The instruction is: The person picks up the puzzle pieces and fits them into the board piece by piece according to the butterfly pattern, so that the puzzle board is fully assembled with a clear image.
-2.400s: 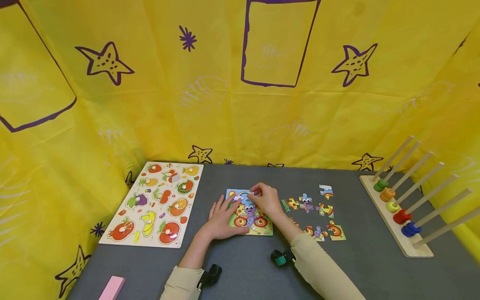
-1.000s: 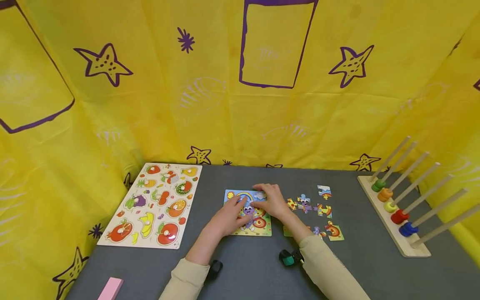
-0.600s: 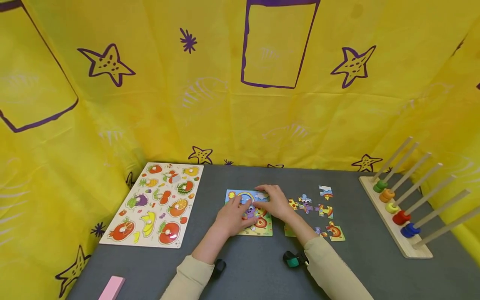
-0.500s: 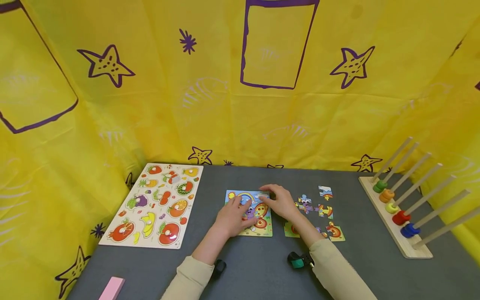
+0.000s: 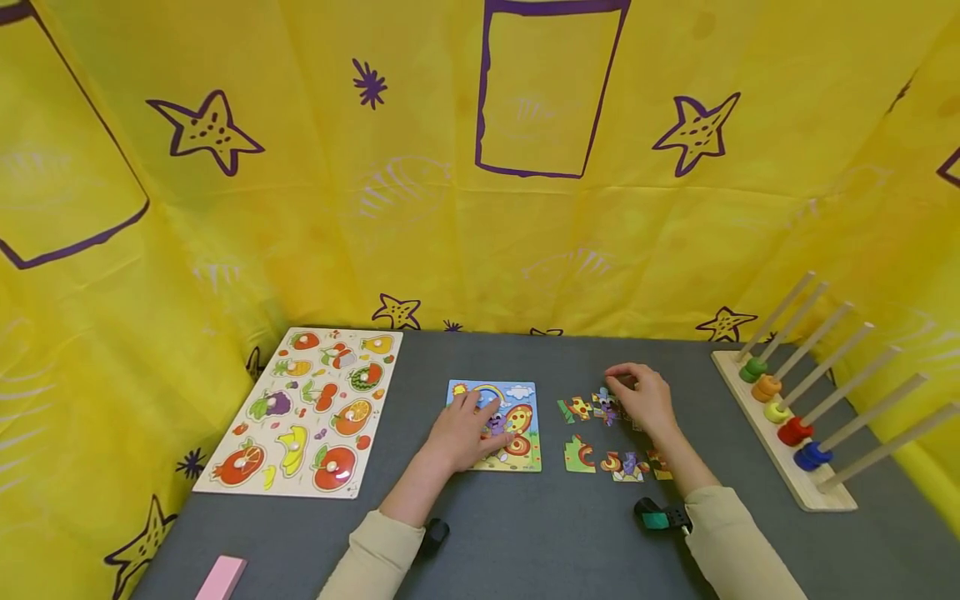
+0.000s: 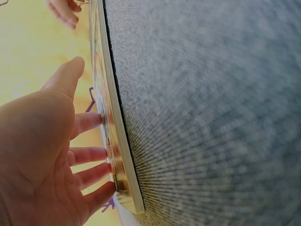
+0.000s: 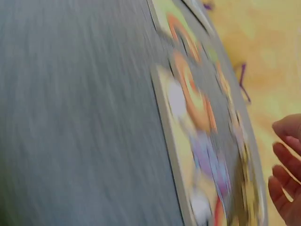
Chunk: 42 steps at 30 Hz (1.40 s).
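Note:
A square butterfly jigsaw board (image 5: pixel 525 461) lies at the table's middle, with a rainbow and sun at its top. My left hand (image 5: pixel 459 433) rests on its left part, fingers spread. In the left wrist view, the fingertips of the left hand (image 6: pixel 51 155) touch the board's face (image 6: pixel 115 136). Over the loose jigsaw pieces to the right hovers my right hand (image 5: pixel 647 402), fingers loosely bent. Nothing shows between the fingers of the right hand (image 7: pixel 287 165) in the right wrist view. Below it lie a butterfly-body piece (image 5: pixel 628 467) and a green corner piece (image 5: pixel 579 456); the hand hides some others.
A fruit peg puzzle (image 5: pixel 311 417) lies at the left. On the right stands a wooden peg rack (image 5: pixel 810 467) with coloured rings. A pink block (image 5: pixel 222 577) is near the front left. Yellow printed cloth (image 5: pixel 420 217) hangs behind the grey table.
My right hand has left the board and moved right, over the loose pieces. The left hand has slid inward on the board and stayed there. The board's cloud corner is uncovered.

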Each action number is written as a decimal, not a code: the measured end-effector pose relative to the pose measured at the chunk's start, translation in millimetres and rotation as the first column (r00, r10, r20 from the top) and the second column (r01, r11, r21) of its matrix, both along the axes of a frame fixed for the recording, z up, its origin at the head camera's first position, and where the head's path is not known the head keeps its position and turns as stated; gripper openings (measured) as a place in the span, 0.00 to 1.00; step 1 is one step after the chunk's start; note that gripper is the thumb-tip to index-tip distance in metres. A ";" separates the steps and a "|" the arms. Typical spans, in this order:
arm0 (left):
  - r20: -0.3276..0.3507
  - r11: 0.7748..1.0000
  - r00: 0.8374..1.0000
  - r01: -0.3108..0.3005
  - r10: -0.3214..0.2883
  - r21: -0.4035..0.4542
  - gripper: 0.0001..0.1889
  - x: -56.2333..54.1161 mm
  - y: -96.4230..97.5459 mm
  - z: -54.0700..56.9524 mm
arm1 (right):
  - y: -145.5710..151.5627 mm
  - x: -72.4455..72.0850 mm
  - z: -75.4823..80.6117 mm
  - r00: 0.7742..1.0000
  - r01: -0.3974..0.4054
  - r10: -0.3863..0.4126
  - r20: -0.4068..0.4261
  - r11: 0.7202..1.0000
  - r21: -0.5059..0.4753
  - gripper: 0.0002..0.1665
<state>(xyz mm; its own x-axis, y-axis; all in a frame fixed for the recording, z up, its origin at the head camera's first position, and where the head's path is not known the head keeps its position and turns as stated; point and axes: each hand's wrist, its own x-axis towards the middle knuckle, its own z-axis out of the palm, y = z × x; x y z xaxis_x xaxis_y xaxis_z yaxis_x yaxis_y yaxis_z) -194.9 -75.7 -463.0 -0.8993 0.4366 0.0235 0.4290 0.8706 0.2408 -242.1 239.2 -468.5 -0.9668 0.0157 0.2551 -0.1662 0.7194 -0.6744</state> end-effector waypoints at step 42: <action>0.112 0.992 0.994 -0.006 -0.008 0.123 0.31 0.0 -2.4 1.9 | -23.9 1.2 -0.5 0.972 0.188 -0.141 0.190 0.948 -0.256 0.21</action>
<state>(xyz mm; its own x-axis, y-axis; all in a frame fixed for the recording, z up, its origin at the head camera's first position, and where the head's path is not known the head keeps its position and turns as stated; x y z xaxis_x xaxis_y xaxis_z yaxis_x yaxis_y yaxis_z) -195.0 -78.1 -461.1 -0.8987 0.4378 -0.0242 0.3942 0.8308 0.3928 -240.9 215.4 -469.0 -0.9731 0.2237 0.0541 0.0705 0.5135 -0.8552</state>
